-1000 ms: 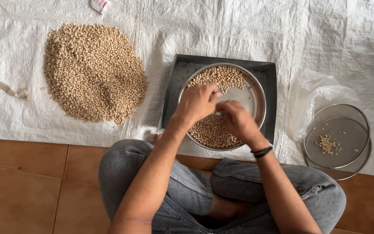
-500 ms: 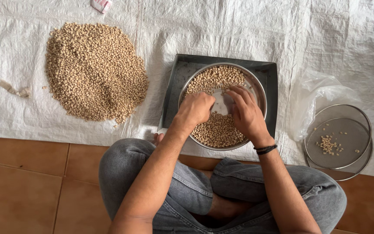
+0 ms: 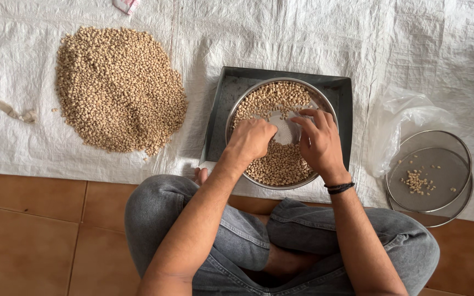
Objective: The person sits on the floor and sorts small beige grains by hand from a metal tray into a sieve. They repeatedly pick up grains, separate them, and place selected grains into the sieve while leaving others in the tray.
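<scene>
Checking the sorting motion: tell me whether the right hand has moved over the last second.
Yes. The right hand has slid toward the round pan's right rim, away from the left hand.

You are viewing: white woven sheet [image 3: 303, 38] lying over tiled floor [image 3: 39, 230], bearing bean pile [image 3: 117, 90], dark tray [image 3: 220, 109], sieve [image 3: 429, 171], plastic bag [image 3: 407, 118].

Both the left hand [image 3: 252, 138] and right hand [image 3: 319, 141] rest among beans [image 3: 281, 164] in a round metal pan [image 3: 325, 104].

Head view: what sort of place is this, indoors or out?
Probably a home floor used for sorting grain: tiles, a white sheet spread over them, a loose pile and a metal bowl of beans.
</scene>
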